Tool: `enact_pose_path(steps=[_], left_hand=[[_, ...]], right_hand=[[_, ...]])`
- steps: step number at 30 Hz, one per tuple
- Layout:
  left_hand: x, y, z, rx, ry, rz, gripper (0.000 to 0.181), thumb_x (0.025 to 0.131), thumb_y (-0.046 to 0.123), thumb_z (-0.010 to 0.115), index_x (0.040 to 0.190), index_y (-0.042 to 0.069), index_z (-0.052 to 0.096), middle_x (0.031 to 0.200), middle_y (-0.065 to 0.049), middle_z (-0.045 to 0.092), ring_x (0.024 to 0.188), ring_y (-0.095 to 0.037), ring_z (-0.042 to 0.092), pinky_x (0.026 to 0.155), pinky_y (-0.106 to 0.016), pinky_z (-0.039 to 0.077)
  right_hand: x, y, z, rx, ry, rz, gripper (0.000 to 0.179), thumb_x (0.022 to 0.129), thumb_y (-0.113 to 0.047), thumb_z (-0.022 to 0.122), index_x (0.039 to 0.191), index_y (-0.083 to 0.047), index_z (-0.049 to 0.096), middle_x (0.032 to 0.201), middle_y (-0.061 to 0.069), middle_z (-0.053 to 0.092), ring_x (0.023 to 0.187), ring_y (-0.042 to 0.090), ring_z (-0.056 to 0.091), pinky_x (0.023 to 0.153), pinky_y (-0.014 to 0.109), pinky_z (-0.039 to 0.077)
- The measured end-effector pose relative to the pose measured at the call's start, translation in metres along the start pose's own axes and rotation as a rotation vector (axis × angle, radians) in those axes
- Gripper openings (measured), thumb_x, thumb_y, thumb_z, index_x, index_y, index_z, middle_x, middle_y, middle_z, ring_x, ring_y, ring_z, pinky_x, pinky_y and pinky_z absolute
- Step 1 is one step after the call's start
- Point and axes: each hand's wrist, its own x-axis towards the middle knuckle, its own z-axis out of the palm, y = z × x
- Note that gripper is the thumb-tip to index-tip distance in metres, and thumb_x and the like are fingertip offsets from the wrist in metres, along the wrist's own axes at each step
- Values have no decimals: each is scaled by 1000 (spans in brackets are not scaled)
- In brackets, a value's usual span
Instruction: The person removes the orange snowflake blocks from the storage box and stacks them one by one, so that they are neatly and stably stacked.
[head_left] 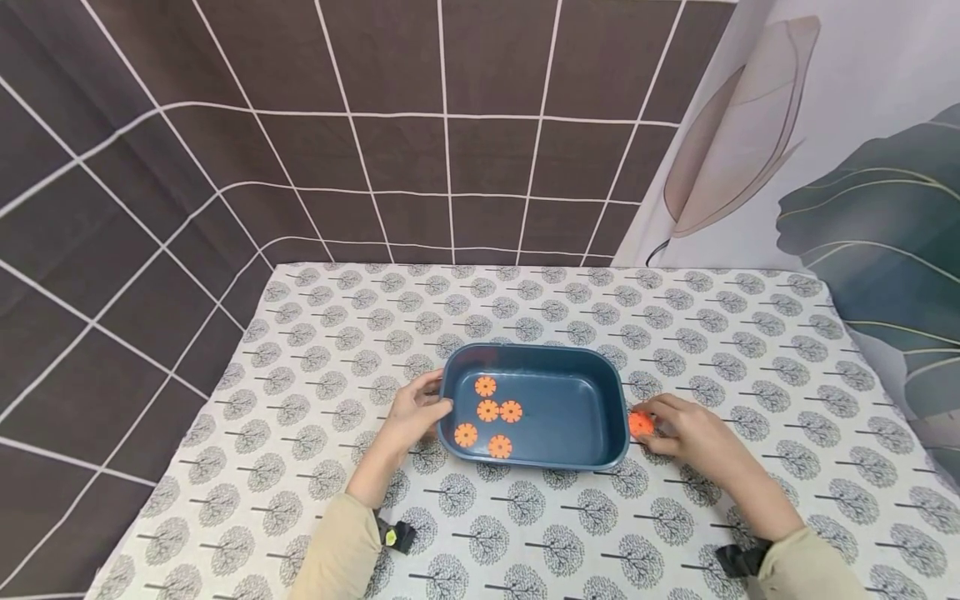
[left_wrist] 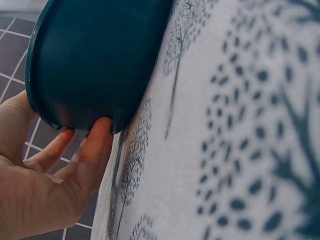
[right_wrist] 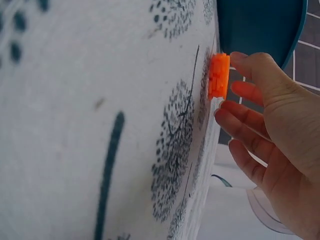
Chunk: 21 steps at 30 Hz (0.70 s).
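Observation:
A dark blue rectangular tub (head_left: 570, 400) stands on the table, with several orange notched discs (head_left: 488, 410) lying flat toward its left side. My left hand (head_left: 412, 410) holds the tub's left end. In the left wrist view, the thumb is up by the rim and the fingertips (left_wrist: 102, 125) touch the outer wall low down. Just outside the tub's right end, my right hand (head_left: 690, 433) pinches a small orange stack of notched discs (head_left: 641, 424) between thumb and fingers. The right wrist view shows this stack (right_wrist: 218, 76) low at the tabletop; how many discs it holds cannot be told.
A white cloth with a grey tree print (head_left: 540, 525) covers the table. Dark tile-patterned curtains (head_left: 495, 150) hang behind and at the left, with a leaf-patterned curtain (head_left: 885, 208) at the right. Each wrist wears a dark strap (head_left: 742, 560).

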Motion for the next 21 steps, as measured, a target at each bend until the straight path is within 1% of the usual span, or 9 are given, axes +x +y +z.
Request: enact_pose_path(steps=[9,13,17,21], left_hand=[[-2,3,0,-12,0,-7,63,77,6,63,137,16,46,130,-11,50,112,-27,53,75,-35,57],[-2,2,0,-7,-1,-4,62,77,6,63,136,17,47,129,-10,50,112,-27,53,77,-34,57],[-1,1,0,0,0,4,60,76,5,63,134,16,49,127,-11,51,110,-27,54,76,-34,57],[-1,2,1,-4,-3,9,60,76,4,62,133,16,50,126,-12,52,109,-28,54,76,-34,57]], right_hand=[[-2,0,-3,-11,27,-6,39,70,-20,78,105,-8,67,100,7,66,77,18,64,66,37,57],[0,0,-4,-8,42,-24,38,70,-20,78,104,-8,67,100,6,66,77,17,64,65,35,57],[2,0,-6,-4,61,-43,37,69,-19,79,102,-7,67,98,5,67,75,16,64,64,33,58],[4,-2,-10,-3,62,-29,37,69,-21,79,102,-7,67,99,5,67,79,19,65,68,37,58]])
